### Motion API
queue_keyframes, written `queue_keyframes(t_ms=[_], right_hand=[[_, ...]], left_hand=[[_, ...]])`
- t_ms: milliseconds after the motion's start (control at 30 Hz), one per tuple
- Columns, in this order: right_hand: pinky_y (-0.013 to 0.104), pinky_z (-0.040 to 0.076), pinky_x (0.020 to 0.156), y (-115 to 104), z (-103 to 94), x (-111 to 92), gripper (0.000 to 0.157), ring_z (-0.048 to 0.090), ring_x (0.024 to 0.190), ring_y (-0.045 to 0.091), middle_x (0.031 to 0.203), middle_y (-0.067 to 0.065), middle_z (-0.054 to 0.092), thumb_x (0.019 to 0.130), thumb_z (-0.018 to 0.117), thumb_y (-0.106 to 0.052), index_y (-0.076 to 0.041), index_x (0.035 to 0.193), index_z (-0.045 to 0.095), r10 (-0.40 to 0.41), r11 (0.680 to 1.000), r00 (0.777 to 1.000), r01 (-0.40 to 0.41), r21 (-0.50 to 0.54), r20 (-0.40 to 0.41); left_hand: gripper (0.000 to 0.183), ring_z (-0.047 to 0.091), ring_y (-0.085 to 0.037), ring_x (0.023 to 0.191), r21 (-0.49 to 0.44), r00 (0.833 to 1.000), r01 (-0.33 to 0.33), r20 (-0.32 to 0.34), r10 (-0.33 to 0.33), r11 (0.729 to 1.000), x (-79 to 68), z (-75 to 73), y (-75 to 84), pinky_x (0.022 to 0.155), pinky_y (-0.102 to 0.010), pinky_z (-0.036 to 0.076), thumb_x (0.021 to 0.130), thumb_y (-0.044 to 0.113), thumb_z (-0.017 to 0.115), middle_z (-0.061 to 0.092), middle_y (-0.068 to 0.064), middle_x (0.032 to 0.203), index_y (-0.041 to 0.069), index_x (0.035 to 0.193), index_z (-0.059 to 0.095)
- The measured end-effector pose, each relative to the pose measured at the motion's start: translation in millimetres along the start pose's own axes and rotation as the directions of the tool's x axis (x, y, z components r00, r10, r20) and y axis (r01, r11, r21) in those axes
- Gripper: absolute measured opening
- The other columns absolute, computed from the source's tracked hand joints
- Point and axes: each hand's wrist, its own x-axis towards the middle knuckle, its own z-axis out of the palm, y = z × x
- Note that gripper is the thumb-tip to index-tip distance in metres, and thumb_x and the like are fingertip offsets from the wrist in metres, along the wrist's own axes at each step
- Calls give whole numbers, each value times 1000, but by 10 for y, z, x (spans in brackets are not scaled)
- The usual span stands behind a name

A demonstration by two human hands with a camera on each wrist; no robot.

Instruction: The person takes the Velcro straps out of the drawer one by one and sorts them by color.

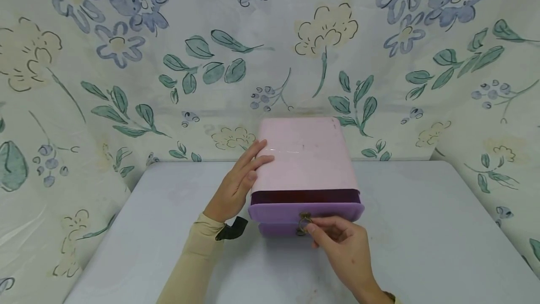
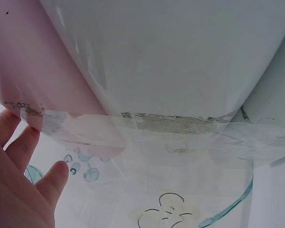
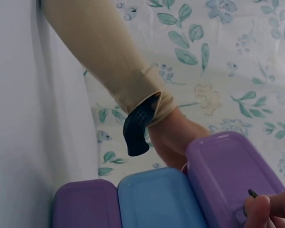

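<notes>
A small pink drawer cabinet (image 1: 303,163) stands on the white table, its purple top drawer (image 1: 278,211) pulled a little way out, with a dark gap behind the front. My right hand (image 1: 346,245) pinches the drawer's brass-coloured ring pull (image 1: 300,224) between thumb and index finger. Against the cabinet's left side rests my left hand (image 1: 232,191), fingers extended, fingertips over the top edge. In the right wrist view, a blue drawer (image 3: 156,199) and another purple drawer (image 3: 85,204) lie below the top one, set further back. The drawer's inside is hidden.
The white table (image 1: 422,229) extends on both sides of the cabinet. Floral cloth (image 1: 219,8) hangs behind and at the sides. Clear tape (image 2: 85,128) runs along the cabinet in the left wrist view. A dark strap (image 1: 234,229) sits on the left wrist.
</notes>
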Motion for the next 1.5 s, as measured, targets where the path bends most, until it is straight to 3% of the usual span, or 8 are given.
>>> queue_keyframes(t_ms=[267,500,800,1033,1300,1500], right_hand=[[31,58,58,-13,-16,-58,6,67,59,20,82,9,75,86,77,1,2,91,74,6,999,1000,-7,35,21],[30,58,59,-28,-28,-123,6,67,58,20,83,7,76,85,78,-1,0,91,76,17,999,1000,-18,28,26],[30,56,57,-20,-39,-209,7,65,56,19,77,3,75,84,79,-1,-4,89,76,-24,1000,999,24,-15,32],[30,55,53,-46,-26,-274,6,64,54,20,75,4,74,83,79,0,-4,87,76,39,999,999,-39,7,-3],[33,55,51,-55,-13,-340,7,62,52,20,74,3,73,82,80,1,-4,87,77,49,999,998,-50,-5,-26],[31,56,54,-63,-8,-394,7,63,53,21,74,4,74,82,80,-1,-1,88,77,116,993,992,-116,-3,-41]], left_hand=[[46,15,-25,154,-1,1000,-8,-6,8,1000,-1,3,-10,124,-43,14,111,35,31,26,-3,165,12,143,54],[44,14,-25,154,0,1000,-2,-3,2,1000,-1,8,-3,123,-45,14,110,33,32,27,-3,165,13,143,54],[44,14,-25,154,3,1000,-1,-3,1,1000,-6,10,-9,123,-46,16,110,34,33,27,-2,165,14,143,54],[43,14,-24,154,11,1000,15,0,-15,1000,-4,3,-11,122,-49,17,109,32,35,26,-2,165,15,144,54],[42,14,-24,154,13,1000,16,0,-16,1000,-3,5,-22,123,-48,16,109,31,35,26,-2,165,16,144,54],[42,14,-24,154,8,1000,12,3,-12,1000,1,3,-23,123,-48,16,109,31,35,26,-2,165,15,144,53]])
